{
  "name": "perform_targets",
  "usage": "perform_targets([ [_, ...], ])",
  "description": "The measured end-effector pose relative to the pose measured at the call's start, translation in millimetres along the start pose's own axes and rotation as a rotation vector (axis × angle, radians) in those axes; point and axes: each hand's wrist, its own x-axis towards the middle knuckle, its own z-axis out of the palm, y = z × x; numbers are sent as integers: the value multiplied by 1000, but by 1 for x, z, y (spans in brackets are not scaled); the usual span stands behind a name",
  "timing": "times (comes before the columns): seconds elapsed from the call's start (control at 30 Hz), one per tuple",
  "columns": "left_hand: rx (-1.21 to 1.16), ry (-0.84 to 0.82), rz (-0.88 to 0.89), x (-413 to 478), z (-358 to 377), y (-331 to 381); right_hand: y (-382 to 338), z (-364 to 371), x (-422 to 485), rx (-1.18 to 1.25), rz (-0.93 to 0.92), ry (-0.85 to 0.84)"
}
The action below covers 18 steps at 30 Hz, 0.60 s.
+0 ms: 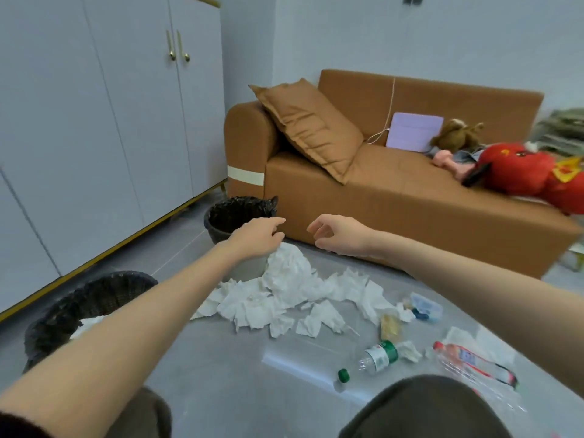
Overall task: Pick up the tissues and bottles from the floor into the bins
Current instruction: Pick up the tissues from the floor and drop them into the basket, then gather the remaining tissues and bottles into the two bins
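The left hand (257, 238) reaches forward with its forefinger straight. Its other fingers (278, 239) curl down onto the peak of a large crumpled white tissue wad (289, 271) and hold it. The right hand (339, 232) hovers beside it above the floor, its fingers loosely bent and apart, holding nothing.

The wad rises from a spread of torn white tissues (252, 306) on the grey tiled floor (221, 374). To the right, a clear plastic bottle with a green label (377, 357) lies on its side. Its long axis runs from lower left to upper right, with its neck toward a loose green cap (343, 375). A crushed clear bottle with a red and white label (467, 361) lies flat, slanting from upper left to lower right. The print on both labels is too blurred to read.

A woven round bin with a black liner (104, 292) stands at the near left with some tissue inside. A second black-lined bin (235, 213) stands against the brown sofa (410, 200), which carries a brown cushion (311, 128) and plush toys. White cupboards with gold handles (94, 121) line the left wall.
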Motion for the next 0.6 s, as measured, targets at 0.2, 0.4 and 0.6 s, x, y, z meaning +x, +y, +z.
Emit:
perform_targets([
  [0.2,92,-130,172,22,14,82,80,-19,-67,191,172,188],
  [0.4,98,-252,316,33,76,138,147,14,-108,445,380,353],
  [0.6,121,-338,477,35,139,155,200,83,-127,578,593,443],
])
